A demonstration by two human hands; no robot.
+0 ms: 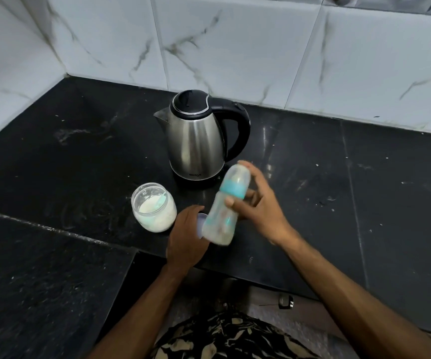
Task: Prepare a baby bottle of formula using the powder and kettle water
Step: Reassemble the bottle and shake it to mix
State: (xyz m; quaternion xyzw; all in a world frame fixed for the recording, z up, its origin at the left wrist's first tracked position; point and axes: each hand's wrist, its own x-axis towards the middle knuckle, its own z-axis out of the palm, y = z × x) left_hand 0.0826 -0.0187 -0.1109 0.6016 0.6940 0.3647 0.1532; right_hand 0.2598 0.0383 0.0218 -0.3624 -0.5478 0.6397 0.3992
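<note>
The right hand is holding the baby bottle above the black worktop, its grip closed round the bottle's middle with the thumb on the near side and the fingers wrapping behind the teal collar. The bottle is tilting, its capped top leaning up and to the right toward the kettle, its base pointing down toward the person. It is blurred, so what is inside it cannot be told beyond a pale tint near the base.

The left hand is resting just beside the bottle's base, its fingers curling over a pale, round lid-like object that is lying on the worktop; most of that object is hidden, so whether the grip is truly closed on it cannot be told.

Just left of the left hand, the open glass jar of white powder is standing upright on the worktop, with a pale scoop leaning inside it. Behind the jar and the bottle, the steel kettle is sitting on its base, lid down, spout facing left and black handle facing right. White marbled wall tiles are running behind the worktop.
</note>
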